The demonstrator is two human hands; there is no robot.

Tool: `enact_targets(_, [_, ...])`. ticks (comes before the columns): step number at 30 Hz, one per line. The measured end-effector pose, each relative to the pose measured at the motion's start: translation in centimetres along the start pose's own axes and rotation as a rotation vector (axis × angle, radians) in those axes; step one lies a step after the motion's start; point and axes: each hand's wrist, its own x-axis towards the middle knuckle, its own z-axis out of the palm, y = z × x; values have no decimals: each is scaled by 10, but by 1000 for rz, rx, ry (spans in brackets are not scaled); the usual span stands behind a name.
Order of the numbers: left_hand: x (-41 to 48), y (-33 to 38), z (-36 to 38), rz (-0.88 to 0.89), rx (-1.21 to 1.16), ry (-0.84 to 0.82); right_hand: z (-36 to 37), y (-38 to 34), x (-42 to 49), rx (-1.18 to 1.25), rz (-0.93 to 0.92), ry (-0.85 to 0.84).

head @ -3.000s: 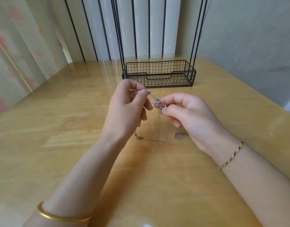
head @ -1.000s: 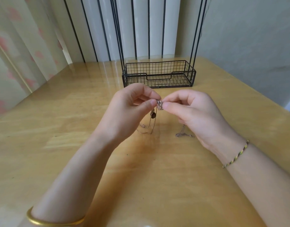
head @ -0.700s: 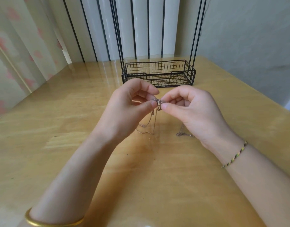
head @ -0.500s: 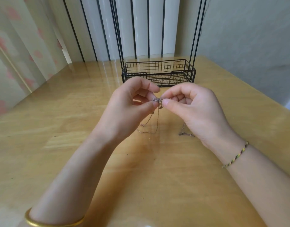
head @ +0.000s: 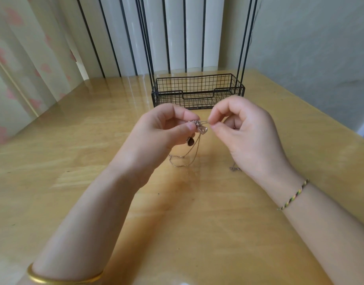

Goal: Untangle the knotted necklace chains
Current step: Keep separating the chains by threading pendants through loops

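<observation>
Glossy wooden tabletop (head: 74, 182), wire basket (head: 197, 91) at the back near curtains (head: 23, 58). Left hand (head: 156, 138) and right hand (head: 247, 136) pinch the chains (head: 197, 125).

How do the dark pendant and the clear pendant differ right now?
The dark pendant is brown and opaque; the clear pendant is pale and see-through. The dark pendant hangs lower, under the left hand; the clear pendant sits higher, toward the right hand. Both hang on the chains.
</observation>
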Motion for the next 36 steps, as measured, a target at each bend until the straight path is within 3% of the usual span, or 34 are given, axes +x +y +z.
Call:
enact_targets(4, [1, -1, -1, -19, -69, 9, 0, -2, 0, 104, 54, -10])
enact_targets(17, [0, 1, 0, -5, -84, -42, 2, -3, -1, 132, 80, -52])
enact_targets(29, [1, 2, 0, 21, -101, 65, 0, 0, 1, 350, 45, -121])
enact_targets(36, [0, 1, 4, -24, -152, 78, 1, 0, 0, 273, -1, -153])
